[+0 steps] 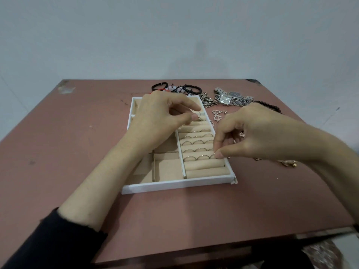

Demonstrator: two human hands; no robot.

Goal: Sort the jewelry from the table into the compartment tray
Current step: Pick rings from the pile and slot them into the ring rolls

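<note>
Head: tray (174, 186) centre frame on table (77, 136). Left hand (161, 115) pinches a thin hoop (199, 115) over the tray's upper rolls. Right hand (252, 136) pinches a ring (214, 154), mostly hidden, at the tray's right edge. Seated rings (198, 142) fill the middle rows. Watches (231, 98) and bracelets (174, 87) lie loose, upper centre.

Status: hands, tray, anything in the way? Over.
Left hand pinches a thin ring over the tray, far ring rolls. Right hand pinched at the rolls' right end, contents hidden. Watches, bracelets unsorted on table; nothing blocking.
</note>
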